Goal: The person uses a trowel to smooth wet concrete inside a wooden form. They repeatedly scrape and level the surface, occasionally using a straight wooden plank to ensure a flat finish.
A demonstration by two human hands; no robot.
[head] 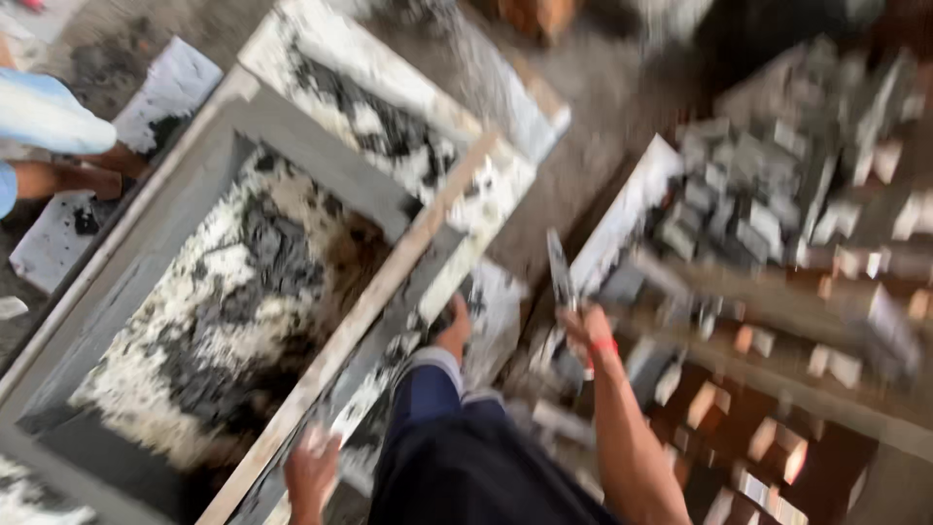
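Gripping a thin grey tool (561, 272), maybe a small trowel or chisel though the blur is hiding its exact kind, the right hand (586, 326) is standing closed around the handle with the blade pointing up toward twelve o'clock. A red band is sitting on that wrist. The left hand (311, 472) is resting low at about seven o'clock from the tool, on the pale wooden edge of the grey rectangular mould (321, 131); its fingers seem to be curled on the edge, but I cannot tell surely how tightly. Inside the mould a rough white and black speckled surface (224, 301) is lying, and a long wooden strip (389, 282) is running diagonally along its right side. At three o'clock from the right hand many small grey and brown blocks (768, 204) are piled. At nine o'clock, far from both hands, another person's legs (58, 146) are standing on a pale slab. In my judgement, the step in hand is working at the mould's edge with the tool, while the other hand is steadying the frame. A next move, I think, is calling for lowering the blade carefully to the gap beside the wooden strip and keeping the left fingers away from it.
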